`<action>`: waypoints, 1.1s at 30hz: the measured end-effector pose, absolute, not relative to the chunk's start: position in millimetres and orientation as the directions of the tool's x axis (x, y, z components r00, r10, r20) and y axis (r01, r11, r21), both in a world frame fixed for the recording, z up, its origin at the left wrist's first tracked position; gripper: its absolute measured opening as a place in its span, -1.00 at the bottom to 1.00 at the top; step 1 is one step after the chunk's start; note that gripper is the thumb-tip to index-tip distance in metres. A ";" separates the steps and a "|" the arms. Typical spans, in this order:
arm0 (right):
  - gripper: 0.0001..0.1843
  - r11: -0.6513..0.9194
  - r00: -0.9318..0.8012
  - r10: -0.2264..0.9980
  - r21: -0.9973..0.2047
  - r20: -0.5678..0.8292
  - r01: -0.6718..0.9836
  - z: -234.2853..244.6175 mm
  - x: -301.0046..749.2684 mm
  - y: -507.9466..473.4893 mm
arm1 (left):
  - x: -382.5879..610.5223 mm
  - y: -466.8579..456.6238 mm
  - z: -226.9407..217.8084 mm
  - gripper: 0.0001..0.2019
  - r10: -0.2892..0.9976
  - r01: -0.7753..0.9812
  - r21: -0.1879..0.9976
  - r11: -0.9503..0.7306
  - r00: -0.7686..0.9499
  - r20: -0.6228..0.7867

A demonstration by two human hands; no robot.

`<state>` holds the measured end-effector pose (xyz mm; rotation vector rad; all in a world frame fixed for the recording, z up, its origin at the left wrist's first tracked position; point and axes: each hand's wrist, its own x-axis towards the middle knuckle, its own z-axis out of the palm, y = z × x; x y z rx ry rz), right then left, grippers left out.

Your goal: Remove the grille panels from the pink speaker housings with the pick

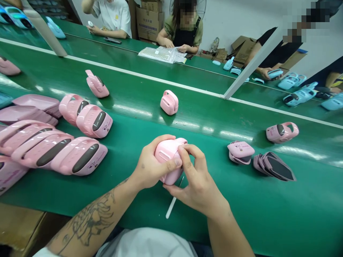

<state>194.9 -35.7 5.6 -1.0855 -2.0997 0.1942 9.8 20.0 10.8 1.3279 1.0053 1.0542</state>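
Through the head camera I look down at two bare hands working over a green conveyor belt (241,214). The left hand (152,166), its forearm tattooed (91,217), curls around a pink plastic case (167,157), thumb laid across the front and fingers wrapped behind. The case sits in the air between both hands, just above the belt. The right hand (198,182) is partly closed, its fingertips (183,151) pressing on the upper right side of the case. A thin white stick (173,203) pokes out below the right hand; I cannot tell whether that hand grips it.

To the left on the belt lie pink units with dark oval panels (85,159), beside a stack of flat pink trays (37,105). One small pink unit (169,102) stands upright ahead of the hands. To the right lie a pile of dark-faced pink panels (274,166) and another pink unit (282,132). Across a second belt, a co-worker's hands (174,46) rest on clear plastic bags (160,54), near pale blue units (298,94).
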 end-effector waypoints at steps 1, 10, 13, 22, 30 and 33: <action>0.16 0.631 -0.359 0.751 -0.442 0.555 0.637 5.5 195.0 -35.5 | 10.0 20.1 10.4 -0.23 0.969 -0.023 0.999 -0.030 0.245 0.035; 0.26 0.571 -0.330 0.810 -0.523 0.485 0.632 0.9 198.0 -31.5 | 15.3 24.5 9.0 -0.17 0.969 -0.053 0.993 0.101 0.232 -0.086; 0.29 0.568 -0.333 0.814 -0.536 0.476 0.624 0.8 198.1 -30.5 | 16.4 25.0 8.9 -0.18 0.968 -0.098 0.987 0.127 0.228 -0.102; 0.27 0.587 -0.347 0.799 -0.511 0.491 0.628 4.1 198.4 -26.8 | 20.0 23.7 6.5 -0.22 0.976 -0.200 0.971 0.135 0.198 -0.095; 0.11 0.377 0.154 0.868 -0.828 0.472 0.416 -2.3 174.7 -28.4 | 7.5 32.1 4.2 -0.26 0.970 -0.518 0.824 -0.229 -0.052 0.237; -0.12 0.030 0.063 0.998 -0.984 0.019 -0.175 -3.6 153.5 -32.5 | 10.1 27.2 3.3 -0.19 0.941 -0.606 0.736 -0.302 -0.066 0.331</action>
